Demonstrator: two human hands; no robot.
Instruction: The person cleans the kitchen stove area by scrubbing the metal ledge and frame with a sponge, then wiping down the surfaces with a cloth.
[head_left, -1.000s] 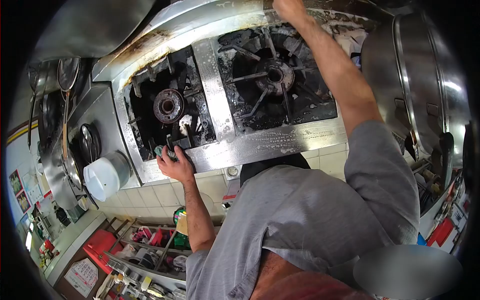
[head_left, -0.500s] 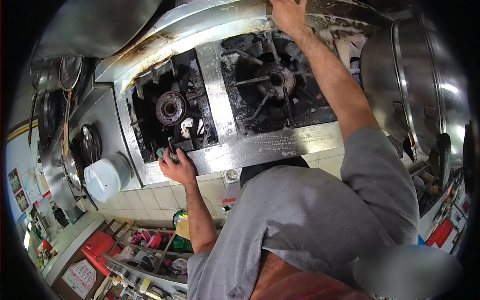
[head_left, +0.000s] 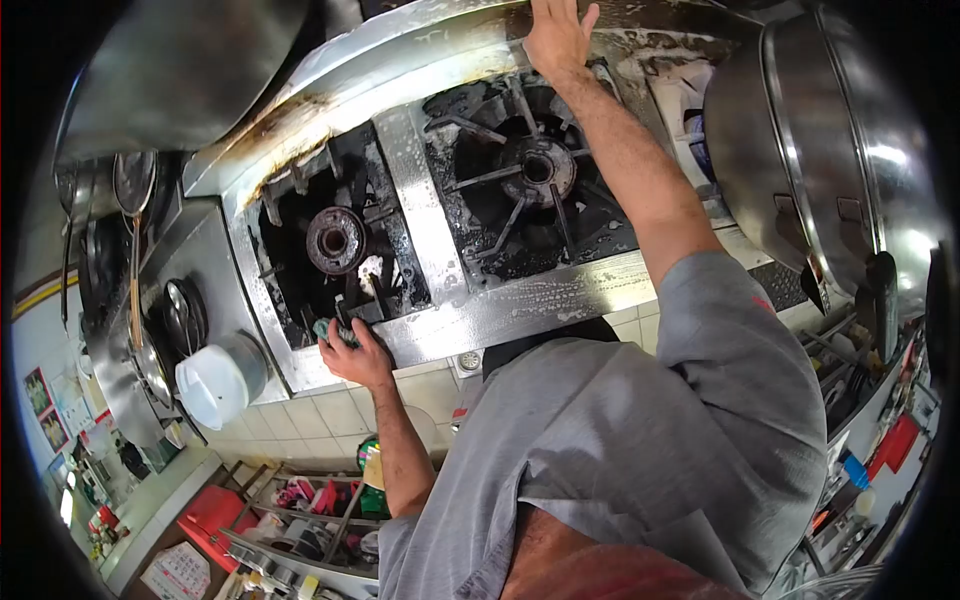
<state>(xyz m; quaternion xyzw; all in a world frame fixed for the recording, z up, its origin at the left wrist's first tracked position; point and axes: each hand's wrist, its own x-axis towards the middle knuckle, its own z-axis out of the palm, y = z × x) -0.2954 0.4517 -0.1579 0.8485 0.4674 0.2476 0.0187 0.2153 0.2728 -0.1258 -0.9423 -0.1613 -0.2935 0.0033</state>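
At the stove (head_left: 540, 296), left hand (head_left: 358, 362) holds scrubber (head_left: 347, 337); notice (head_left: 176, 573) unreadable.

The small pad (head_left: 322, 328) at left is dark green, and the flat steel stove frame (head_left: 520, 302) is silver with whitish spots

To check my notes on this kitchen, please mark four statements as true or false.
1. The bare left hand holds a crumpled green scrubber at the front of the silver steel stove. True.
2. The translucent white plastic tub is right of the stove. False: the tub is on the left.
3. The bare right hand is beyond the right-hand round, dark metal burner. True.
4. The stove shows three burners. False: two are in view.
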